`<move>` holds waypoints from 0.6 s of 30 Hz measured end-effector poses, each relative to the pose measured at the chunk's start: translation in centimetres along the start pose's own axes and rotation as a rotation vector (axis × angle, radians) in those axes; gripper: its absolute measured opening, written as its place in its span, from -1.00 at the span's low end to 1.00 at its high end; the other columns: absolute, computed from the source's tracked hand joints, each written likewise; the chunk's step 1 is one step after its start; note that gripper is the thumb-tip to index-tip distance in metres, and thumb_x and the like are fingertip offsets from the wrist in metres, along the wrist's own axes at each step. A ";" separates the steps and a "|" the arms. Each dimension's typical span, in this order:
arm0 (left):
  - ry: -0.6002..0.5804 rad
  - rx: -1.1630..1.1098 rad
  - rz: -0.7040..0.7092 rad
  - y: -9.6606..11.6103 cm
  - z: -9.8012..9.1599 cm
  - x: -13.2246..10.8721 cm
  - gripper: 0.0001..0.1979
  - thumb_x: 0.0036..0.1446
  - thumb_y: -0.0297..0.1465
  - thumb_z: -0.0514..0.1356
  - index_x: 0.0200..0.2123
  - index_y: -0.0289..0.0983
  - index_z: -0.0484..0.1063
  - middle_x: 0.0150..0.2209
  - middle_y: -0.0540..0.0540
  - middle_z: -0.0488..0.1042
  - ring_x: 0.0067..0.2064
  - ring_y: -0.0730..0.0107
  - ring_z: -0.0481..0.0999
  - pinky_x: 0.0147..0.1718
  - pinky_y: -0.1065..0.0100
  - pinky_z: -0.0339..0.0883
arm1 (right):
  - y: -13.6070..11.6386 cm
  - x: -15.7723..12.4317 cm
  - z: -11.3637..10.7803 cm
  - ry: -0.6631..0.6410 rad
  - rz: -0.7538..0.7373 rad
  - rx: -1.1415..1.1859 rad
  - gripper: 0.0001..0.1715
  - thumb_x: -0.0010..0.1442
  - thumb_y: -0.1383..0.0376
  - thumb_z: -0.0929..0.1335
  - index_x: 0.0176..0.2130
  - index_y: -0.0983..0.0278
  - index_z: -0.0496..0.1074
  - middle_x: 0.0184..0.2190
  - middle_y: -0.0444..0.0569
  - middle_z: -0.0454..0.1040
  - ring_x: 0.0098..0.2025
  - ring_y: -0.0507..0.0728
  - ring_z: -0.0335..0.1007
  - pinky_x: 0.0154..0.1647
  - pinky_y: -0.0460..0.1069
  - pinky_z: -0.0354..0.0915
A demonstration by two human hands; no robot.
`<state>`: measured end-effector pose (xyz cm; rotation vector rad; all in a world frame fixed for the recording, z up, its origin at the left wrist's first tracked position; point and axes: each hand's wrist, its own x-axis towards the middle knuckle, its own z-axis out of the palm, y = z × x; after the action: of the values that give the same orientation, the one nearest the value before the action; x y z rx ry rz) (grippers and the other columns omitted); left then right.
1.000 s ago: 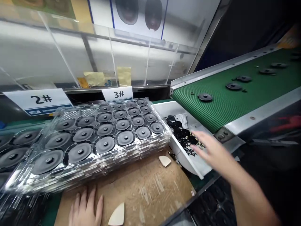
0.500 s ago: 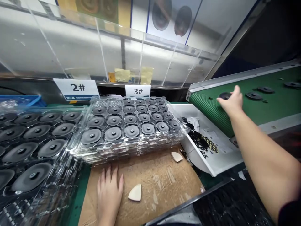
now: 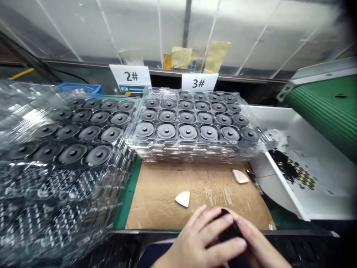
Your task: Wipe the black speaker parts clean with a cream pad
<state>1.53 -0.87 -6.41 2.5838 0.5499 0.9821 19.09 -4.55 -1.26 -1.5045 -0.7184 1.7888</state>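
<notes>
Close to my body, in front of the table's near edge, my left hand [image 3: 205, 238] and my right hand [image 3: 251, 238] come together around a black disc-shaped part [image 3: 229, 227]. Fingers of both hands wrap it and hide most of its surface. Just beyond my hands is a brown cardboard sheet [image 3: 158, 186] with a cream wedge-shaped pad [image 3: 183, 199] lying on it. A second cream pad [image 3: 240, 176] lies farther right. Behind the cardboard stands a stack of clear plastic trays [image 3: 178, 145], its pockets filled mostly with round black parts [image 3: 188, 131].
More clear trays [image 3: 80, 186] with black parts spread on the left. At right, a white bin [image 3: 290, 197] holds small black pieces and a yellow-dotted sheet. A green conveyor belt [image 3: 329, 108] rises beyond it. Signs 2# [image 3: 131, 77] and 3# [image 3: 199, 82] stand behind.
My right hand has come from the conveyor back toward my body with a black part. My left hand has lifted off the cardboard and joined it. The view has turned left and down.
</notes>
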 end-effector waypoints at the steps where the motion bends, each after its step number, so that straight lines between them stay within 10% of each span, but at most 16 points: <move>1: -0.005 0.011 0.003 0.5 -0.3 0.3 -0.58 0.14 -0.34 0.11 0.09 -0.12 0.20 0.07 -0.09 0.40 0.12 0.18 0.31 0.04 0.09 0.24 | 0.8 0.1 0.5 0.035 0.009 -0.022 -0.36 0.03 -0.17 0.26 -0.10 0.19 0.45 -0.04 0.09 0.44 0.05 0.30 0.30 0.07 0.14 0.21; 12: -0.048 -0.537 -0.430 1.1 -3.6 -3.2 -0.44 0.02 -0.46 0.20 0.11 -0.08 0.22 0.08 -0.25 0.37 0.13 0.00 0.28 0.05 0.07 0.17 | 2.5 2.9 3.8 -0.186 -0.251 -0.389 -0.40 0.20 -0.10 0.13 -0.18 0.25 0.47 -0.24 0.05 0.52 -0.18 0.18 0.45 -0.15 0.06 0.37; 18: 0.615 -1.141 -1.135 1.1 -3.5 -5.7 -0.37 -0.24 -0.44 0.38 -0.02 0.00 0.37 0.04 -0.12 0.43 0.08 0.10 0.35 0.07 0.18 0.18 | 3.2 8.1 3.2 -0.048 -0.351 -0.764 -0.40 0.29 0.03 0.03 -0.03 0.31 0.37 -0.48 -0.03 0.43 -0.59 0.07 0.41 -0.55 -0.02 0.37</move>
<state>-4.49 -3.91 -6.66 0.7159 1.0072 1.0902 14.66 -0.13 -8.10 -1.6459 -1.7086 1.3378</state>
